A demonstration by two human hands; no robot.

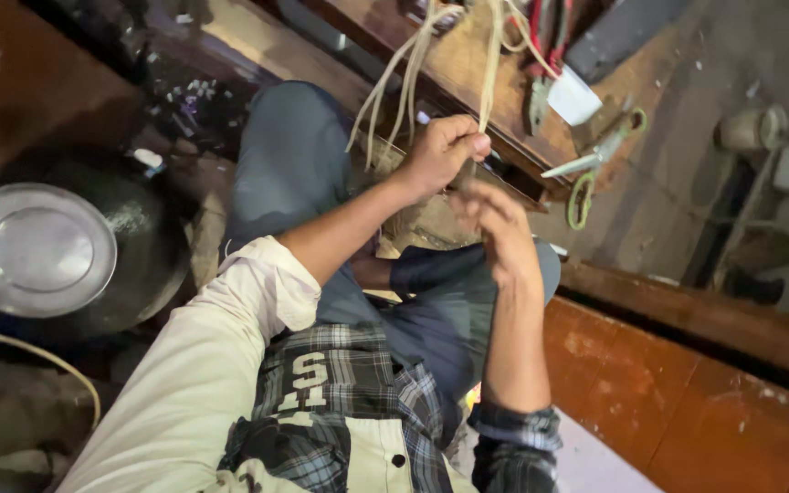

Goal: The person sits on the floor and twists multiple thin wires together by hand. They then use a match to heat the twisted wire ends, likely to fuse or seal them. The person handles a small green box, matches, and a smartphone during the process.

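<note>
A seated person works a bundle of pale, cream-coloured flat fibre strips (pixel 413 68) at the upper centre of the frame. The strips are long, thin and slightly glossy, fanning apart into separate strands that curve down toward the person's knee, while one straighter strand runs up out of the top edge. The left hand (pixel 445 151), just above centre, is closed in a pinch, thumb against forefinger, on the lower end of that straight strand. The right hand (pixel 499 228), just below and to the right of it, is half open with fingers loosely curled; whether it has hold of a strand cannot be told, as it is blurred. Behind the hands, on a worn brown wooden surface (pixel 468 64) at upper right, lie green-handled metal scissors (pixel 595 164) and a small white paper slip (pixel 574 96). At the left edge sits a round, shiny steel lid (pixel 34 248) on a dark pot.
</note>
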